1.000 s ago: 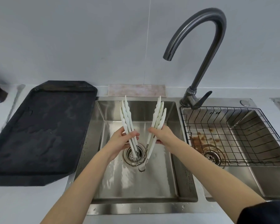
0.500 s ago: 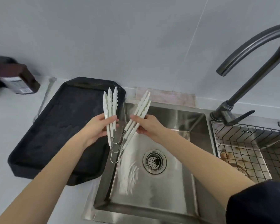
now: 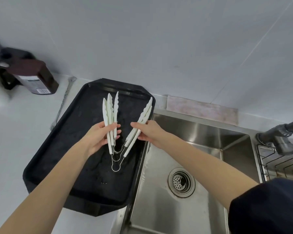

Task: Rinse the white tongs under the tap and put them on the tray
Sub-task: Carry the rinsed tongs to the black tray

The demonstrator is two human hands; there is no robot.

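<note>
A steel sink (image 3: 201, 137) sits in a pale counter (image 3: 15, 132) with a round drain (image 3: 181, 182) in its floor. A wire rack (image 3: 277, 164) fills the basin at right. A brown bottle (image 3: 34, 78) stands far left, near a metal fork (image 3: 63, 103). A pinkish cloth (image 3: 201, 110) lies by the wall.
</note>
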